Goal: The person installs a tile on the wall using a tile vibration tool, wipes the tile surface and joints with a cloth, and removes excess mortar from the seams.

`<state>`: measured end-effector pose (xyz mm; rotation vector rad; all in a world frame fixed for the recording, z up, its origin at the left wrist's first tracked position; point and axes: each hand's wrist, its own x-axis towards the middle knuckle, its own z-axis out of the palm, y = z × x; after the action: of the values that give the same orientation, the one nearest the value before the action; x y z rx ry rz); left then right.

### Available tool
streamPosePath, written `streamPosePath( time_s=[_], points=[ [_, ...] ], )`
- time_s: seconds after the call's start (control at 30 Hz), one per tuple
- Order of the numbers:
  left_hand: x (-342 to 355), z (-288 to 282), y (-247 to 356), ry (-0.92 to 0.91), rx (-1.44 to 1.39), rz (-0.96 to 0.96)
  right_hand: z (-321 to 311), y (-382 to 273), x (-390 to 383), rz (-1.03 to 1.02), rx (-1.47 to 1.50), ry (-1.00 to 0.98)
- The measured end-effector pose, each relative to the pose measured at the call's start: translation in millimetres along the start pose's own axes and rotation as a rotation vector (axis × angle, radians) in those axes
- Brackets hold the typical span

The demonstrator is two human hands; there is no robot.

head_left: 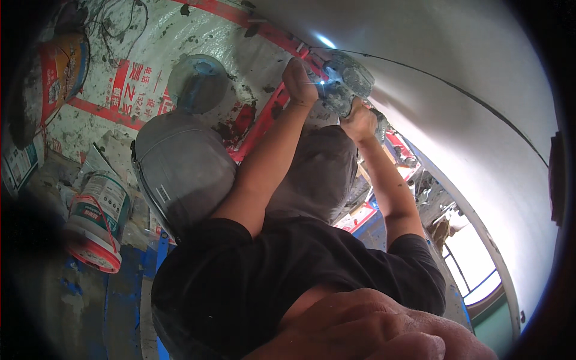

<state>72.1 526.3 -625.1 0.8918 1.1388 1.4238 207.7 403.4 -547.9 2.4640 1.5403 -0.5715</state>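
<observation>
My right hand (pixel 360 123) is wrapped round the grip of a dusty blue-grey power tool (pixel 345 75) with a small bright lamp lit on its side. The tool is close to the foot of a pale wall (pixel 456 66); its exact kind and its working end are not clear. Just left of the tool is my left hand (pixel 300 84), its fingers curled closed. What those fingers hold, if anything, is hidden. Both forearms reach out over my bent, grey-trousered legs (pixel 186 168).
A white and green bucket with a red rim (pixel 93 222) lies tipped at the left. An orange and red bag (pixel 60 66) stands farther back. Printed, mud-spotted sheeting (pixel 150 36) covers the floor. A dark cable (pixel 444 78) runs along the wall. A bright opening (pixel 474 264) shows at right.
</observation>
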Motion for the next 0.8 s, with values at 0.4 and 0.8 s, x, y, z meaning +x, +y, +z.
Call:
streamPosePath(
  time_s=[0.4, 0.8],
  points=[
    [-1.3, -3.3, -22.2, 0.043, 0.119, -0.116, 24.2, -2.4, 9.2, 0.038, 0.019, 0.005],
    [-3.8, -7.7, -42.7, 0.04, 0.15, -0.199, 56.1, -1.3, 17.8, 0.081, 0.014, 0.081]
  ],
)
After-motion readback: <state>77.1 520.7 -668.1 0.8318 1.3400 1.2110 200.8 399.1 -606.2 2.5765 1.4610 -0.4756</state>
